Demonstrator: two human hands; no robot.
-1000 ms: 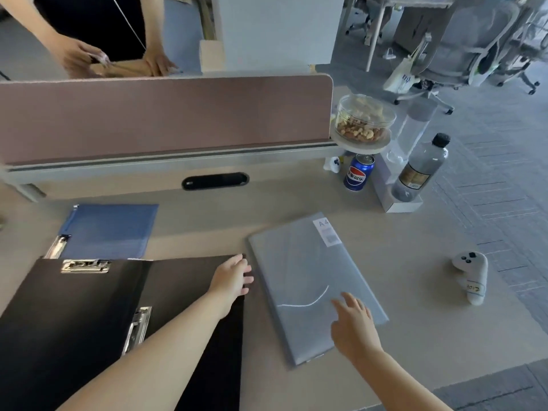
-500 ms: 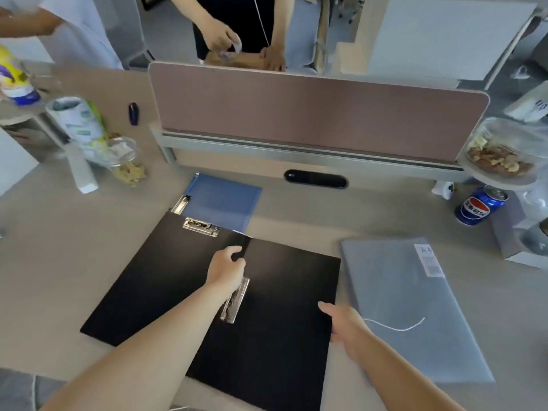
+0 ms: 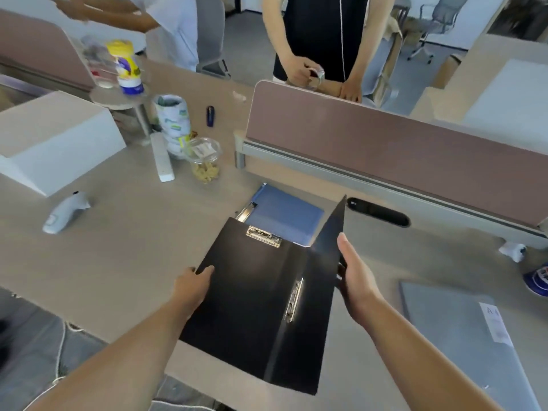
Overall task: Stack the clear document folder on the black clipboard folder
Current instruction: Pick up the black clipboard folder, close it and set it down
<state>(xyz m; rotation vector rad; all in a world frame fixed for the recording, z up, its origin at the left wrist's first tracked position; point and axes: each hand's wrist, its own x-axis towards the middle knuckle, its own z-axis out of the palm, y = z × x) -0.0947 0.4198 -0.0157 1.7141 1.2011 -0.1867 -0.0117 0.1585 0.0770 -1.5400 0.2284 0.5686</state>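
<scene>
The black clipboard folder [image 3: 252, 304] lies open in the middle of the desk, with two metal clips showing inside. Its right cover stands raised, and my right hand [image 3: 354, 272] grips that cover's outer edge. My left hand [image 3: 192, 287] rests flat on the folder's left edge, fingers on the black board. The clear grey document folder [image 3: 456, 330] with a white A4 label lies flat on the desk to the right, apart from both hands.
A blue clipboard [image 3: 284, 215] lies just behind the black folder. A snack jar [image 3: 204, 161], wipes pack [image 3: 173, 123], remote [image 3: 161, 157], white controller [image 3: 63, 212] and box [image 3: 53, 140] sit left. A can [image 3: 536, 280] is at right. Two people stand behind the pink divider [image 3: 385, 143].
The view swung left. My right hand moved onto the black folder's right cover and lifted it upright. My left hand shifted from the middle clip to the folder's left edge.
</scene>
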